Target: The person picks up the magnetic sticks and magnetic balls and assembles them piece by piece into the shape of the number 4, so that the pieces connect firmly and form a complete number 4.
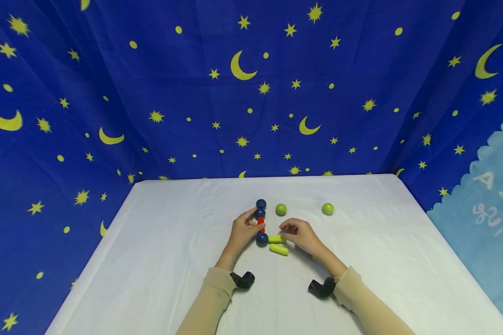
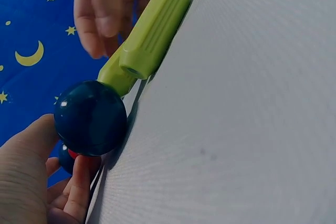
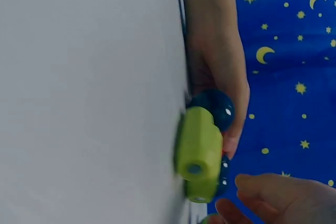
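My left hand (image 1: 244, 231) grips a red rod (image 1: 261, 220) between thumb and fingers. Dark blue balls sit along the rod's line: a near ball (image 1: 261, 239) at its front end, a middle ball (image 1: 260, 213) at its back end and a far ball (image 1: 261, 204) beyond that. From the near ball a yellow-green rod (image 1: 275, 239) extends rightward, and a second yellow-green rod (image 1: 279, 250) lies just in front of it. Close to the first rod's right end is my right hand (image 1: 302, 235), its fingers loosely bent and holding nothing; the right wrist view shows its thumb and fingers apart.
Two green balls lie farther back, one green ball (image 1: 281, 209) near the blue ones and another green ball (image 1: 328, 208) to the right. A small yellow-green piece (image 1: 313, 258) shows partly behind my right wrist. Blue starry cloth (image 1: 201, 93) encloses the white table (image 1: 385, 251).
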`<state>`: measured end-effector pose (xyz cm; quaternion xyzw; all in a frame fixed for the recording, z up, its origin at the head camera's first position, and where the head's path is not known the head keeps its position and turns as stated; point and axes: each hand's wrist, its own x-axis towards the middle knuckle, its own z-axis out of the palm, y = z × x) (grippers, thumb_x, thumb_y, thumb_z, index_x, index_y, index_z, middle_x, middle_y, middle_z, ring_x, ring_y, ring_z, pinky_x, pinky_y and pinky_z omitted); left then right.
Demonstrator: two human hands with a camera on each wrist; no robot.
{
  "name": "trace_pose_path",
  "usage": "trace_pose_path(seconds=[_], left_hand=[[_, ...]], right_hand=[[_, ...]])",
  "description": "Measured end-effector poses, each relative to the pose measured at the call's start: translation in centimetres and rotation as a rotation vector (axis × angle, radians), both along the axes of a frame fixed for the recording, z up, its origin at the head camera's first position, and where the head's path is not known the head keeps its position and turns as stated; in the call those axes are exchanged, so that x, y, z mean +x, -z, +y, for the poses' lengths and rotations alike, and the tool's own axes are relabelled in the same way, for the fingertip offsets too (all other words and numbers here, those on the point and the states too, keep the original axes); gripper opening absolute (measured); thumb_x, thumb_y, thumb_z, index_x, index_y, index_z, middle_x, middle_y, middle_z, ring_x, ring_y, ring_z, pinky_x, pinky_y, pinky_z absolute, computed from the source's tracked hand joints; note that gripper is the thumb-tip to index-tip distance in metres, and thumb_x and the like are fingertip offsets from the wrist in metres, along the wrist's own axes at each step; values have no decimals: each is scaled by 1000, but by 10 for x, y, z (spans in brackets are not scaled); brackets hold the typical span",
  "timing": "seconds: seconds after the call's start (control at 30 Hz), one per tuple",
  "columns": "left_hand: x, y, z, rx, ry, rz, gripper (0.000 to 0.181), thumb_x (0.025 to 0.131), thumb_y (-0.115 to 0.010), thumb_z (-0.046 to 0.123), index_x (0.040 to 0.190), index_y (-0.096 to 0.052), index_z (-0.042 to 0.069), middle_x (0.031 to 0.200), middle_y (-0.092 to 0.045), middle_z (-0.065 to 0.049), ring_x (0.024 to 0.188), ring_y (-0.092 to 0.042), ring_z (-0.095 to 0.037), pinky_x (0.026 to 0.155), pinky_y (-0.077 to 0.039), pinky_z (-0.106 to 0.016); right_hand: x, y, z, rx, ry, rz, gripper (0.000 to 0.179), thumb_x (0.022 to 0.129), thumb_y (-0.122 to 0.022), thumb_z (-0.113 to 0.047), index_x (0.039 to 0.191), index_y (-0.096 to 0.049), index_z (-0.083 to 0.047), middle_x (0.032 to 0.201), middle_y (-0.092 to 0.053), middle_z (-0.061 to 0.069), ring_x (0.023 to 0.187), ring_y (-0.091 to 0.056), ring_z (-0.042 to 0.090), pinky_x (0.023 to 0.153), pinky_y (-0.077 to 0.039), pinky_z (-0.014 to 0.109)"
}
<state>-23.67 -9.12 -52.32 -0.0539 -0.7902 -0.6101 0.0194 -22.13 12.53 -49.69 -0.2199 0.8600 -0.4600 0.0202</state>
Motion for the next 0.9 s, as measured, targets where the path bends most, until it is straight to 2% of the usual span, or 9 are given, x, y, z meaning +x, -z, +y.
trace_pose_path(seconds=[0.27, 0.4, 0.6, 0.77, 0.9], left_hand=[[0, 0, 0, 4, -11, 10, 59, 80, -75, 11, 135, -53, 7, 90, -68, -18, 67, -61, -4, 60, -49, -14], [1, 0, 0, -1, -14, 5, 59, 81, -75, 12, 136, -52, 7, 88, -68, -18, 67, -60, -4, 60, -49, -14], [0, 1, 0, -1, -20, 16, 59, 82, -74, 15, 136, -52, 7, 94, -67, -19, 69, -61, -6, 61, -48, -13], [-1, 1, 0, -29, -28, 28, 59, 83, -73, 14, 137, -51, 6, 105, -63, -18, 71, -61, -6, 62, -47, -11], [-3, 1, 0, -31, -19, 38, 58, 83, -72, 8, 136, -50, -1, 108, -61, -23, 74, -64, -16, 60, -46, -11]], right_hand=[[-24, -11, 1, -41, 112, 75, 20, 82, -69, -3, 101, -67, 3, 101, -68, 16, 90, -63, 26, 76, -52, 25], [-35, -11, 0, -50, 128, 110, 21, 80, -69, 1, 101, -67, 4, 101, -67, 18, 93, -62, 30, 79, -53, 34], [-50, -7, -2, -19, 90, 119, 29, 80, -70, 3, 109, -66, 3, 110, -65, 21, 104, -59, 37, 87, -52, 50], [-55, -7, -4, 50, 19, 94, 35, 82, -66, 3, 117, -62, 4, 124, -60, 24, 116, -56, 40, 96, -48, 51], [-55, -6, -5, 72, 17, 79, 36, 81, -66, 4, 117, -63, 4, 126, -58, 25, 119, -54, 40, 100, -45, 51]])
